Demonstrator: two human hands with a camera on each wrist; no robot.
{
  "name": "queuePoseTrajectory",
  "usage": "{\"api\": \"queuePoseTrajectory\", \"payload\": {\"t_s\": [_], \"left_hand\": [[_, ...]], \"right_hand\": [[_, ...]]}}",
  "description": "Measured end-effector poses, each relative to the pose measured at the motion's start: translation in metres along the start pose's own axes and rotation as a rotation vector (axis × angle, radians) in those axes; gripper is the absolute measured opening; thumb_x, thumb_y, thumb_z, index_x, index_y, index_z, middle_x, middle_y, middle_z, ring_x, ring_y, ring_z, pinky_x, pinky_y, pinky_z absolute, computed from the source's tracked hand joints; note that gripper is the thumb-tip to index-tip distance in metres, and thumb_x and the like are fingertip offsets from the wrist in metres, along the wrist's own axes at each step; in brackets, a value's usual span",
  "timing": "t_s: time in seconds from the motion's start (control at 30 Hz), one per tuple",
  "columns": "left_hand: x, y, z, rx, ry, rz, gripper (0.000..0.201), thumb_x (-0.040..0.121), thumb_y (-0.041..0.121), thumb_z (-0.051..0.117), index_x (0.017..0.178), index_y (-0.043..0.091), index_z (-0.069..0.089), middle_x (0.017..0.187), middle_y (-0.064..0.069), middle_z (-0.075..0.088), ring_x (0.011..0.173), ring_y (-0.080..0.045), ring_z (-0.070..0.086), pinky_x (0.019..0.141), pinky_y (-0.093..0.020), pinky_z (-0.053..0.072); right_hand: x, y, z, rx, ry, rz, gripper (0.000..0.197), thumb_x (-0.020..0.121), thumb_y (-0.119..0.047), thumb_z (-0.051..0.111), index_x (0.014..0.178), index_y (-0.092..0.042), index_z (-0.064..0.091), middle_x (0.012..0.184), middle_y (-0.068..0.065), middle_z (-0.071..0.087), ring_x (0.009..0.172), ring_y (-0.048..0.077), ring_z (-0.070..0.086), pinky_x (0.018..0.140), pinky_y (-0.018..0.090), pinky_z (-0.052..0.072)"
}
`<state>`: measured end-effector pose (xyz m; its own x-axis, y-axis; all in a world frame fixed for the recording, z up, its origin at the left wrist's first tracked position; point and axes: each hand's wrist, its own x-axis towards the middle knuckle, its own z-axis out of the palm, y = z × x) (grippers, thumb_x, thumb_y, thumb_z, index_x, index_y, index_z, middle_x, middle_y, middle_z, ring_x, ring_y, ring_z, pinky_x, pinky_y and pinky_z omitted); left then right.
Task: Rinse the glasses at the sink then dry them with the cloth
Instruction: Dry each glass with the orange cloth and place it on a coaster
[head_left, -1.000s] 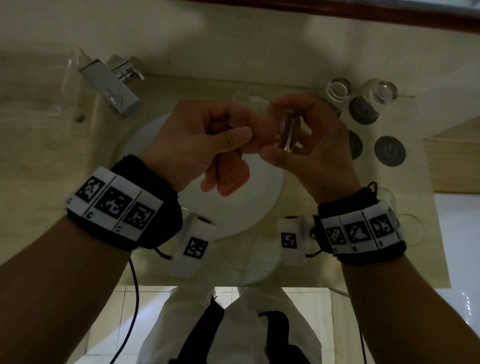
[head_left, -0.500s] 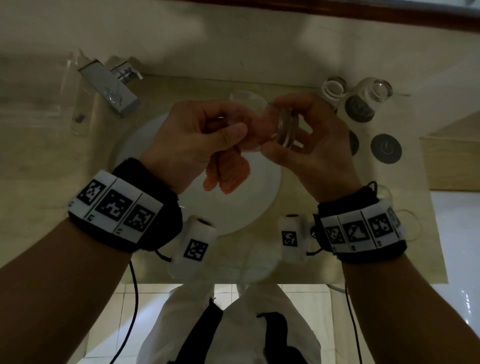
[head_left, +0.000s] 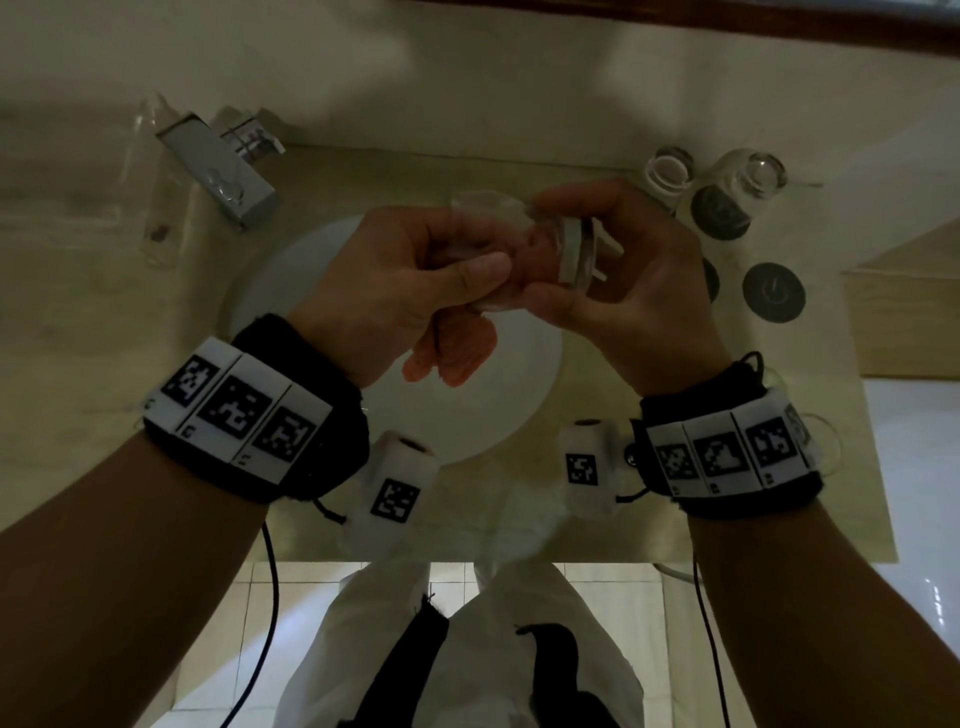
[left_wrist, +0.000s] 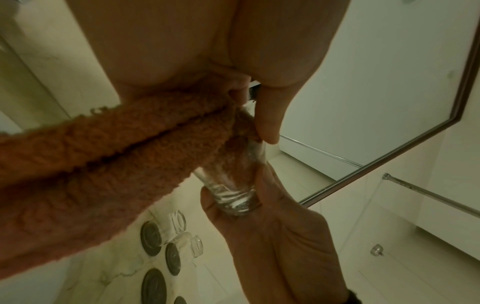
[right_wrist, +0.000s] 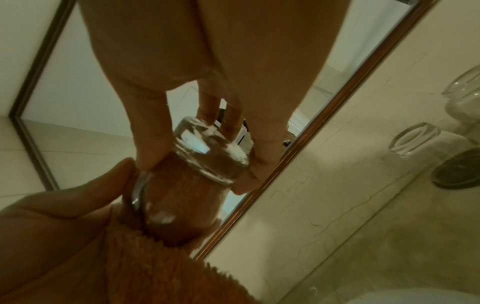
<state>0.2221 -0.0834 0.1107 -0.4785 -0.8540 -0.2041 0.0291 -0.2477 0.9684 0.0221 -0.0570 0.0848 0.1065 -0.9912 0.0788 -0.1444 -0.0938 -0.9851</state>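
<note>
A small clear glass (head_left: 563, 249) lies sideways above the white sink bowl (head_left: 519, 395), its thick base (right_wrist: 210, 148) pinched by my right hand (head_left: 613, 280). An orange fluffy cloth (head_left: 457, 353) is stuffed into the glass mouth (left_wrist: 233, 144), and its loose end hangs below my left hand (head_left: 415, 270). My left hand pinches the cloth at the rim (right_wrist: 140, 197), thumb on the outside. In the left wrist view the cloth (left_wrist: 103, 164) runs from my palm into the glass (left_wrist: 231, 185).
A chrome tap (head_left: 218, 171) stands at the back left of the counter. Two upturned glasses (head_left: 670, 166) (head_left: 748, 176) and dark round coasters (head_left: 774, 292) sit at the back right. Another glass rim (head_left: 826, 441) shows beside my right wrist. A framed mirror (left_wrist: 389, 102) hangs behind.
The glass and both hands stay in place above the bowl. The hanging end of the cloth has shifted slightly under my left hand.
</note>
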Motion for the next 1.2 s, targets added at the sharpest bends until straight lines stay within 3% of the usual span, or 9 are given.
{"api": "queuePoseTrajectory", "payload": {"t_s": [0.17, 0.33, 0.43, 0.57, 0.73, 0.87, 0.93, 1.07, 1.2], "left_hand": [[-0.001, -0.003, 0.002, 0.032, 0.020, 0.013, 0.012, 0.090, 0.010, 0.065, 0.101, 0.011, 0.069, 0.072, -0.005, 0.075, 0.049, -0.052, 0.056, 0.029, -0.055, 0.030], [-0.001, -0.006, 0.003, 0.024, 0.025, 0.007, 0.016, 0.086, 0.014, 0.064, 0.100, 0.013, 0.070, 0.072, -0.005, 0.074, 0.042, -0.036, 0.059, 0.030, -0.040, 0.036], [0.000, -0.007, 0.000, -0.006, 0.040, -0.011, 0.017, 0.086, 0.017, 0.064, 0.102, 0.014, 0.070, 0.074, -0.004, 0.076, 0.043, -0.029, 0.062, 0.034, -0.034, 0.043], [0.002, -0.009, -0.002, -0.030, 0.079, -0.026, 0.014, 0.085, 0.018, 0.066, 0.097, 0.017, 0.071, 0.069, -0.003, 0.074, 0.037, -0.022, 0.057, 0.032, -0.037, 0.029], [0.007, -0.008, 0.001, -0.031, 0.069, -0.012, 0.015, 0.083, 0.015, 0.068, 0.098, 0.014, 0.070, 0.069, -0.002, 0.073, 0.041, -0.027, 0.062, 0.034, -0.039, 0.036], [0.009, -0.008, 0.005, 0.001, 0.077, -0.033, 0.019, 0.079, 0.015, 0.071, 0.098, 0.017, 0.071, 0.072, 0.002, 0.073, 0.043, -0.022, 0.060, 0.038, -0.035, 0.039], [0.010, -0.008, 0.005, -0.020, 0.087, -0.039, 0.019, 0.079, 0.015, 0.071, 0.098, 0.018, 0.073, 0.075, -0.003, 0.073, 0.046, -0.031, 0.061, 0.037, -0.035, 0.034], [0.014, -0.006, 0.009, -0.022, 0.071, -0.034, 0.018, 0.083, 0.018, 0.068, 0.100, 0.016, 0.073, 0.075, -0.010, 0.071, 0.055, -0.050, 0.059, 0.040, -0.043, 0.026], [0.022, -0.005, 0.015, -0.035, 0.070, -0.020, 0.016, 0.082, 0.018, 0.068, 0.098, 0.017, 0.071, 0.073, -0.004, 0.073, 0.048, -0.030, 0.066, 0.038, -0.036, 0.036]], "right_hand": [[0.000, -0.004, 0.005, 0.012, 0.104, 0.128, 0.048, 0.082, -0.037, 0.074, 0.122, -0.018, 0.056, 0.120, 0.007, 0.064, 0.111, 0.018, 0.067, 0.088, 0.038, 0.059], [0.003, -0.008, 0.010, -0.039, 0.057, 0.249, 0.033, 0.103, -0.038, 0.045, 0.101, -0.010, 0.062, 0.081, 0.008, 0.071, 0.064, 0.028, 0.072, 0.057, 0.044, 0.061], [0.001, -0.005, 0.004, -0.070, 0.010, 0.120, 0.019, 0.094, -0.022, 0.066, 0.110, -0.015, 0.059, 0.100, -0.001, 0.067, 0.084, 0.017, 0.072, 0.067, 0.037, 0.061], [-0.005, -0.002, -0.001, -0.076, -0.032, 0.030, 0.054, 0.072, -0.010, 0.085, 0.117, -0.016, 0.056, 0.120, 0.000, 0.061, 0.108, 0.020, 0.066, 0.087, 0.039, 0.059], [-0.004, -0.006, 0.008, 0.026, 0.109, 0.183, 0.048, 0.087, -0.045, 0.066, 0.124, -0.018, 0.053, 0.121, 0.006, 0.063, 0.099, 0.017, 0.072, 0.073, 0.038, 0.063], [-0.003, -0.005, 0.004, 0.065, 0.073, 0.301, 0.039, 0.099, -0.043, 0.044, 0.112, -0.009, 0.060, 0.088, 0.015, 0.071, 0.067, 0.029, 0.071, 0.056, 0.041, 0.058], [-0.005, -0.004, -0.003, 0.061, 0.053, 0.221, 0.021, 0.098, -0.026, 0.059, 0.113, -0.012, 0.058, 0.097, 0.008, 0.069, 0.078, 0.024, 0.072, 0.061, 0.040, 0.060], [-0.007, 0.001, -0.015, 0.060, 0.026, 0.071, 0.050, 0.073, 0.002, 0.080, 0.115, -0.015, 0.057, 0.118, 0.004, 0.060, 0.108, 0.023, 0.064, 0.084, 0.042, 0.059], [-0.006, 0.000, -0.014, 0.174, 0.169, 0.164, 0.046, 0.080, -0.024, 0.077, 0.121, -0.013, 0.057, 0.124, 0.010, 0.061, 0.111, 0.022, 0.066, 0.084, 0.041, 0.059]]}}
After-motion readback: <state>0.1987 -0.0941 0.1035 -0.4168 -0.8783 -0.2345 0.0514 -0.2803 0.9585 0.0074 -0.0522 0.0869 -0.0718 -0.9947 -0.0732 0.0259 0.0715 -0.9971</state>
